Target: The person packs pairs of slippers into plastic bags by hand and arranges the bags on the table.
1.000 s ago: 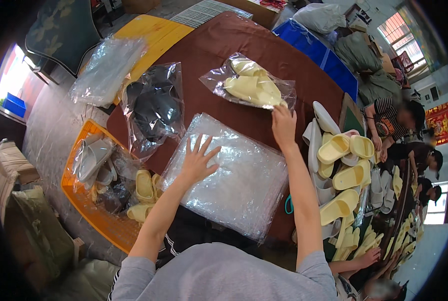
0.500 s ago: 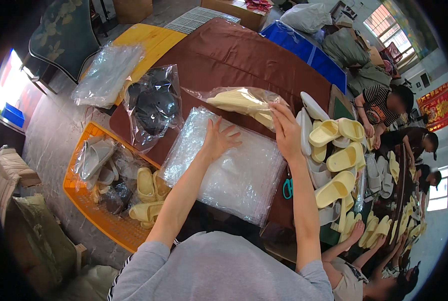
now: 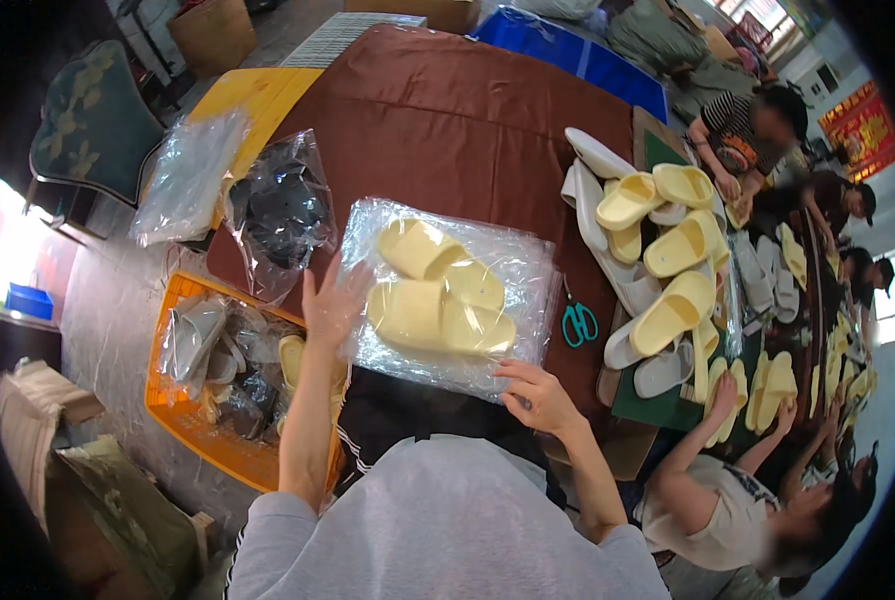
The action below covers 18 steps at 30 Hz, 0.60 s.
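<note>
Centrally, a yellow pair (image 3: pixel 435 304) in clear film is being borne by a stack (image 3: pixel 529 255) of clear bags, right of the left hand (image 3: pixel 329 305) and ahead of the right hand (image 3: pixel 542 395). Its long axis is being shown running crosswise, dipping slightly rightward. The left is being held spread, just beside the pair's left ends; the right is being held with bent fingers at the near right corner, and whether film is being pinched cannot be told. Both are lying about equally near; only film is being seen between. Scissors (image 3: pixel 579 325) and a slipper heap (image 3: pixel 673 246) are being seen rightward; leftward, a bagged black pair (image 3: pixel 279 215) and an orange basket (image 3: pixel 207 455).
</note>
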Available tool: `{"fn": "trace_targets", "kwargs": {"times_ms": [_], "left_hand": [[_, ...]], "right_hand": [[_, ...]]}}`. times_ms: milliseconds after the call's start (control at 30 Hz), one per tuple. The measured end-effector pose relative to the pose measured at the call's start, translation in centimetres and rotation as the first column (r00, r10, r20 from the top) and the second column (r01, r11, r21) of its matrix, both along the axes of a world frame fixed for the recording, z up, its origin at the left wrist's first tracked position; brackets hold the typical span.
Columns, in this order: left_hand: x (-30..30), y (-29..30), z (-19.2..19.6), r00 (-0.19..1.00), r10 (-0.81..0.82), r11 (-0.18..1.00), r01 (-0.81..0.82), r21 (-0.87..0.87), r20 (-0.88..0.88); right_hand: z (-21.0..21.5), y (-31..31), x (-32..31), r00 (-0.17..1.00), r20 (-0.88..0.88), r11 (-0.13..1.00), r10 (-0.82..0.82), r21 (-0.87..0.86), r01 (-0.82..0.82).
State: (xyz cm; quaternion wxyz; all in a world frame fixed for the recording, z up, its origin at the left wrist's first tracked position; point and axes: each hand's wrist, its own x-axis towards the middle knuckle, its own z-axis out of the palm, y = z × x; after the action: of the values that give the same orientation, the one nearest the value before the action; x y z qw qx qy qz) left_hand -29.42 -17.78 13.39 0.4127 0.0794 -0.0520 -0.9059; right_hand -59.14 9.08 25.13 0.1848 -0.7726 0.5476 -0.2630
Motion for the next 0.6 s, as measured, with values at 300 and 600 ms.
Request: {"fn": "trace_targets", "kwargs": {"times_ms": [300,600], "left_hand": [[-0.3,-1.4,4.0,0.378,0.068,0.814,0.514,-0.270,0.923],[-1.9,-1.3,0.9,0.076,0.631,0.435,0.789,-0.433,0.772]], "right_hand": [[-9.9,-1.6,-2.1,0.451,0.499,0.667,-0.740,0.460,0.586],[-10.1,-7.3,-1.4,0.826,0.152,0.819,-0.543,0.313,0.481]]}}
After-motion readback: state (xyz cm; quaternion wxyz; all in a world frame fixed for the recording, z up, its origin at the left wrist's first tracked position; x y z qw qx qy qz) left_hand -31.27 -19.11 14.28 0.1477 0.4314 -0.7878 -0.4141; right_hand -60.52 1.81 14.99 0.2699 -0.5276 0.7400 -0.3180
